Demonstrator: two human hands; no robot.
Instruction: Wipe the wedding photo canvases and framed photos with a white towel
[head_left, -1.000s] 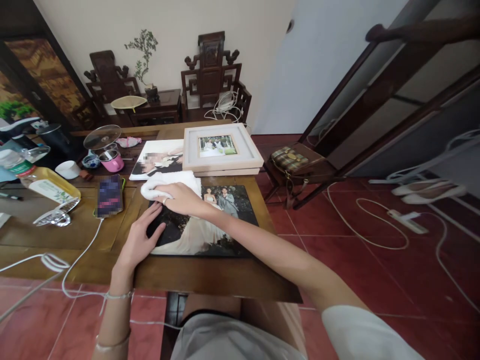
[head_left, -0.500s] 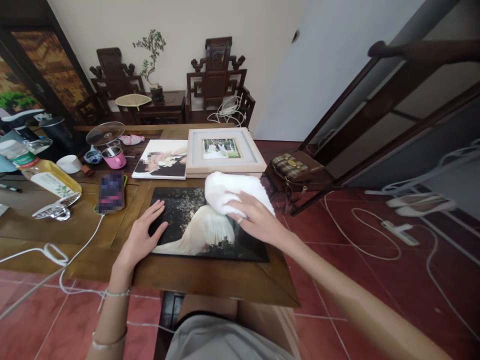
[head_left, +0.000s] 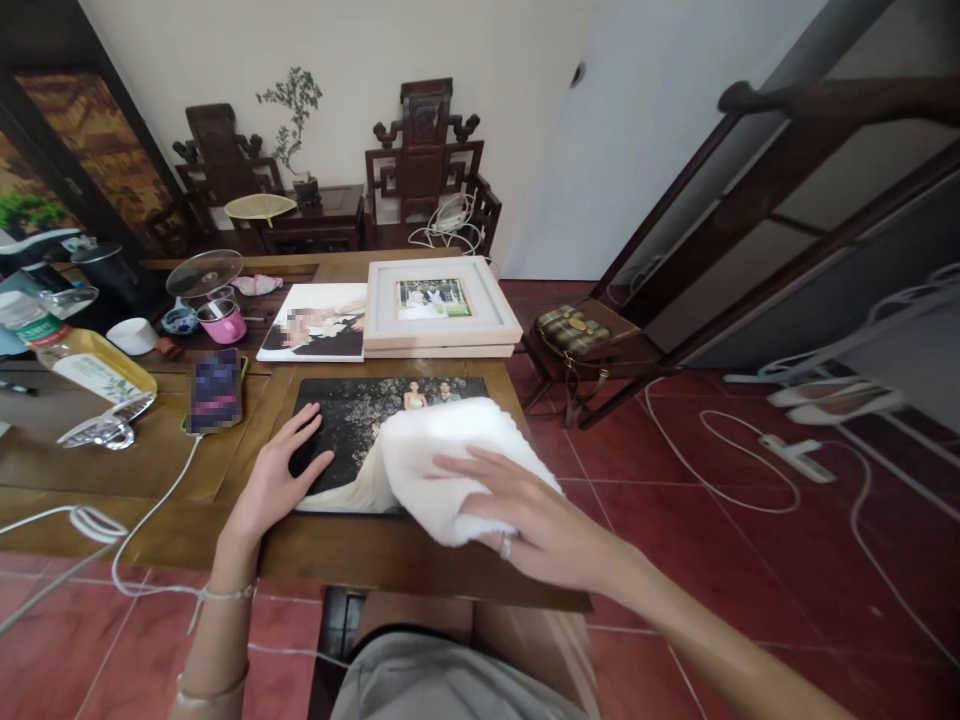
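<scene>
A dark wedding photo panel (head_left: pixel 341 430) lies flat near the table's front edge, showing a couple and a long pale gown. My left hand (head_left: pixel 281 475) rests on its left edge with fingers spread. My right hand (head_left: pixel 529 510) presses a white cloth (head_left: pixel 450 440) onto the right part of the panel, its fingers bent over the fabric. The cloth hides the panel's right and lower right areas. Just behind the panel lie a white photo board (head_left: pixel 319 320) and a pale wooden picture frame (head_left: pixel 379 310) that holds a small couple photo.
On the wooden table (head_left: pixel 420 575) at left are a phone (head_left: pixel 215 392) on a charging cable, a silver hair claw (head_left: pixel 109 425), an oil bottle (head_left: pixel 82 350) and a pink cup (head_left: pixel 223 322). A plaid bag (head_left: pixel 574 330) sits on a chair at right.
My right hand has drawn the cloth toward me and down across the panel. The couple at its top now shows, while the lower right is covered. My left hand stays in place.
</scene>
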